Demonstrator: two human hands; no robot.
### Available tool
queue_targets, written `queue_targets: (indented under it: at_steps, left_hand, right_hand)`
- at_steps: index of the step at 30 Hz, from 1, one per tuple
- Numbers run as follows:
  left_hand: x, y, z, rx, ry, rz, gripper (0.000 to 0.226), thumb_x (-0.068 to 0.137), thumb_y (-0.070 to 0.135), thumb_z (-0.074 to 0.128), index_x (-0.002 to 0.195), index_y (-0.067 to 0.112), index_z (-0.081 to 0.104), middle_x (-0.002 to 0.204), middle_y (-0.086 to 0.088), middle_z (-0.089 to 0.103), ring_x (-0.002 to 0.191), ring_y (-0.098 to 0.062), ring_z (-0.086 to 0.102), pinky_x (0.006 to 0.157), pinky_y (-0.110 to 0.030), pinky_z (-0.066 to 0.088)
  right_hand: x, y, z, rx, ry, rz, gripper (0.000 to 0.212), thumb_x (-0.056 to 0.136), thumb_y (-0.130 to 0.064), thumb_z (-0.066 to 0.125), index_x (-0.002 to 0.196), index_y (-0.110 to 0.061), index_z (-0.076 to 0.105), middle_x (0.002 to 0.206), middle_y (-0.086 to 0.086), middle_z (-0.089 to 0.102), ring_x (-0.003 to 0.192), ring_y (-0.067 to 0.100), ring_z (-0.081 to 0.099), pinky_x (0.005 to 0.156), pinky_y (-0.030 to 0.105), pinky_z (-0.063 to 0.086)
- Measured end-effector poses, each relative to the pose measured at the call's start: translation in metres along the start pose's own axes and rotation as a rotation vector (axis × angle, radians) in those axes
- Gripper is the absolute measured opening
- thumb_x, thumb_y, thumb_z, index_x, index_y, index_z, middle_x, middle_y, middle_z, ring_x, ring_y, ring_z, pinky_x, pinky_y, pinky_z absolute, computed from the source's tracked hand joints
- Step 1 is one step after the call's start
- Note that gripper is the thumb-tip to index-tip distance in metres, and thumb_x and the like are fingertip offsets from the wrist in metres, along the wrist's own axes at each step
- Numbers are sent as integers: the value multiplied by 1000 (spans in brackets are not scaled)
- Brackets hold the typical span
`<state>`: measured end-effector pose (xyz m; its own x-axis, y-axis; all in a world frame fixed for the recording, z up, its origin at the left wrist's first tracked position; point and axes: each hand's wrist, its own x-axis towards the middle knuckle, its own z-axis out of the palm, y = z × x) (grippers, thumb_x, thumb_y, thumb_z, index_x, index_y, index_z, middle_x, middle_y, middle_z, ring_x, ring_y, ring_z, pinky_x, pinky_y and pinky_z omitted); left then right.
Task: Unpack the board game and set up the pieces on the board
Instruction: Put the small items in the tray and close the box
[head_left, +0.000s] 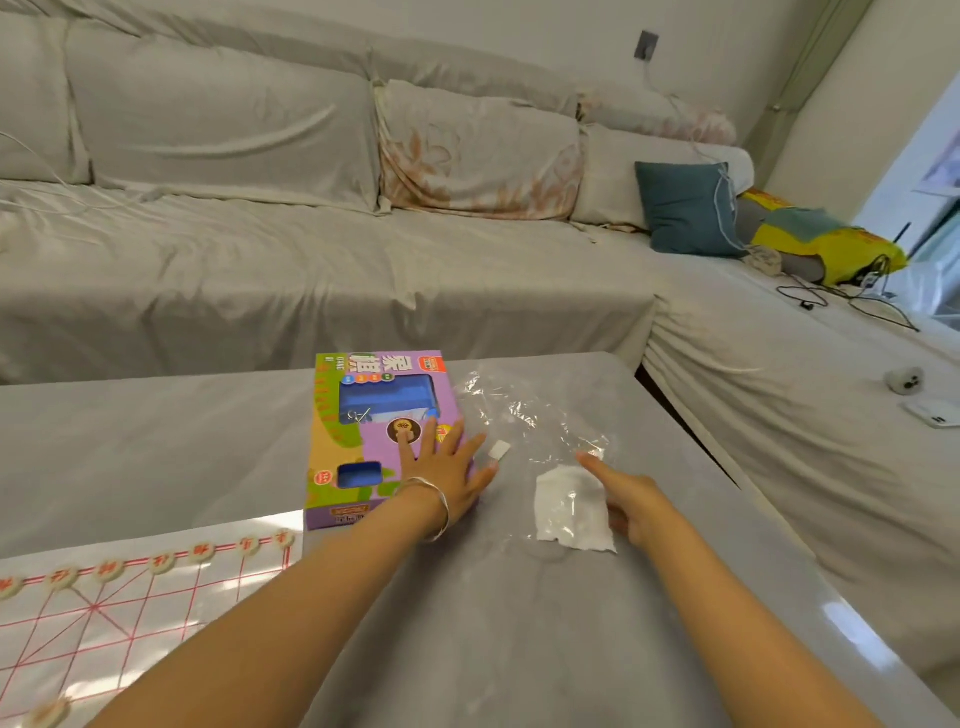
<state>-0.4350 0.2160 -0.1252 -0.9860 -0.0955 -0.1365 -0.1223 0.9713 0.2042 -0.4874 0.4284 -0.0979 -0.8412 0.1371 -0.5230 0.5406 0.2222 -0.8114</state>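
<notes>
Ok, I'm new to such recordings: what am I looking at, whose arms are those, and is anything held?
No machine here: one camera on a person's head looks down at their bare arms. The left hand lies flat on the purple game box; the right hand stretches a finger onto a clear plastic bag near a white slip. Whether it grips the bag is unclear. On the grey table, lower left, a red-lined board carries round pieces.

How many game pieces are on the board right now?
8. Seven pieces line the board's far edge; one sits at the frame's lower left. More may be cut off or under the left arm.
</notes>
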Motion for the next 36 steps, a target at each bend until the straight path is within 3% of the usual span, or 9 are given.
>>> queue_targets:
  at_steps: [3,5,11,14,20,26,31,33,36]
  left_hand:
    - [-1,0,9,42,50,14,54,97,51,15,147,35,5,156,4,-10,142,-29,-16,109,-57,-10]
    - [0,1,9,26,58,14,53,97,51,14,147,36,4,156,5,-9,142,-28,-16,109,-56,-10]
    - [1,1,4,-15,32,-18,55,96,53,15,147,35,8,156,8,-6,143,-25,-13,112,-54,-7]
    - [-1,0,-2,-34,-5,-21,56,96,53,14,148,33,7,156,9,-5,143,-23,-13,112,-53,-7]
    - [-17,14,-26,-112,-17,-73,60,95,56,16,148,29,9,157,2,2,144,-24,-4,115,-48,-1]
    - [-80,83,-95,-1296,-42,87,66,88,61,32,146,33,15,150,16,18,139,-7,16,111,-29,13]
    - [-133,76,-103,-1183,127,132,47,85,44,59,129,30,46,115,12,55,99,0,54,76,-9,44]
    - [-153,58,-103,-1146,192,120,22,87,33,61,106,23,59,91,5,62,77,-4,57,63,-14,50]
    - [-183,33,-109,-1092,241,76,12,91,20,56,91,11,63,79,-3,59,75,-17,55,65,-26,52]
  right_hand:
    - [11,6,31,-34,23,-168,112,46,-46,87,135,-12,30,120,6,51,102,26,58,81,38,53]
    - [7,8,49,-71,28,-307,91,63,-29,84,133,-10,30,125,4,49,108,20,53,95,33,46]
    - [-1,20,43,17,0,-413,14,85,-4,62,97,-7,65,98,9,64,75,17,57,66,20,50]
    - [-12,15,23,114,5,-384,11,85,-2,62,94,-7,66,89,8,61,65,11,54,52,13,46]
    - [-48,-20,-32,307,-5,-331,14,87,-11,64,101,-11,65,100,7,65,89,20,62,81,29,52]
    - [-110,-49,-42,497,-264,-446,18,89,-12,61,107,-10,62,95,2,65,89,12,63,86,25,52]
    - [-160,-41,-4,628,-509,-397,16,90,-10,57,104,-12,64,93,7,68,87,17,64,85,29,53]
    - [-180,-35,5,602,-537,-388,13,90,-8,57,102,-9,63,89,9,67,81,18,64,76,28,55]
    - [-201,-22,16,454,-466,-382,22,87,-11,63,105,-2,56,93,14,62,79,18,63,69,23,56]
